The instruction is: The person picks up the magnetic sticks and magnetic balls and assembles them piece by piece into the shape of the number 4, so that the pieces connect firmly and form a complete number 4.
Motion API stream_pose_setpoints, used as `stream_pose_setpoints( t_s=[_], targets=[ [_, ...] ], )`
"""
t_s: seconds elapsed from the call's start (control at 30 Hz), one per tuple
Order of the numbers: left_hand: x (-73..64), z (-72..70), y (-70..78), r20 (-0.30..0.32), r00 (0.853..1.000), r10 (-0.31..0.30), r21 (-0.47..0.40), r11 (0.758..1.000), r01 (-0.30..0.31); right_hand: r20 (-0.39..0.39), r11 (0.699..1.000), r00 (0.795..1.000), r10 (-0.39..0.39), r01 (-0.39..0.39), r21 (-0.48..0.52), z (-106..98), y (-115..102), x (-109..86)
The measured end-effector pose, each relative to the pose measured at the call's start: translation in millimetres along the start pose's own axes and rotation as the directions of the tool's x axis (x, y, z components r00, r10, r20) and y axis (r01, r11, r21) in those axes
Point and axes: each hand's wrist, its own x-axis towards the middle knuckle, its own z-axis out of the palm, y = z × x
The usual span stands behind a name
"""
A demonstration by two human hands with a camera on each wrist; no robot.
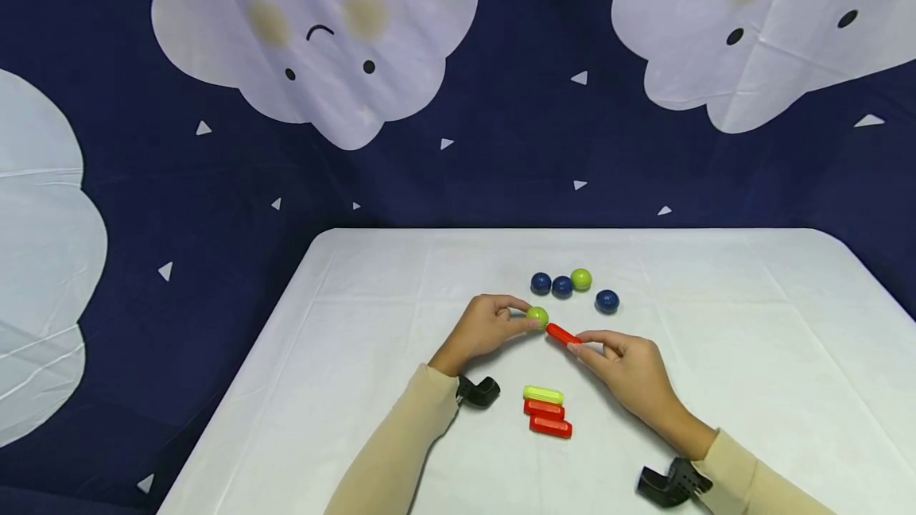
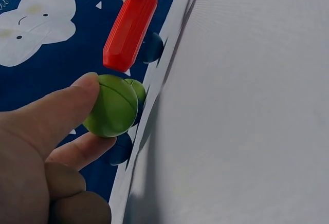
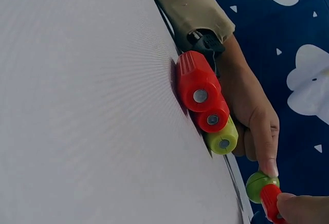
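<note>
My left hand (image 1: 488,326) pinches a green ball (image 1: 537,316) between thumb and fingertip above the white table. In the left wrist view the ball (image 2: 110,108) shows a seam line across its side. From the other side, my right hand (image 1: 633,372) grips a red magnetic rod (image 1: 562,334) by its near end. The free end of the rod points at the ball, and its tip is right at the ball's surface. The right wrist view has the red rod (image 3: 269,198) overlapping the green ball (image 3: 255,187).
Beyond the hands are three blue balls (image 1: 607,301) and another green ball (image 1: 581,279). Nearer me lie a yellow-green rod (image 1: 543,394) and two red rods (image 1: 550,427), side by side; round metal discs (image 3: 200,96) show at their ends. A dark cloud-print cloth (image 1: 501,173) hangs behind the table (image 1: 358,261).
</note>
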Motion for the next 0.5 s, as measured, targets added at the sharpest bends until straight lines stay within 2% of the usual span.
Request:
stream_pose_setpoints(
  t_s=[0.17, 0.5],
  targets=[
    [-0.3, 0.5, 0.6, 0.021, 1.0, 0.008, 0.003, 1.0, -0.008, -0.001, 1.0, 1.0, -0.005, 0.005, -0.007, 0.7, 0.8, 0.4],
    [0.6, 3.8, 2.9, -0.014, 1.0, -0.02, 0.03, 0.999, 0.021, 0.011, 0.996, 0.998, -0.061, 0.062, -0.062, 4.3, 0.1, 0.6]
  ],
)
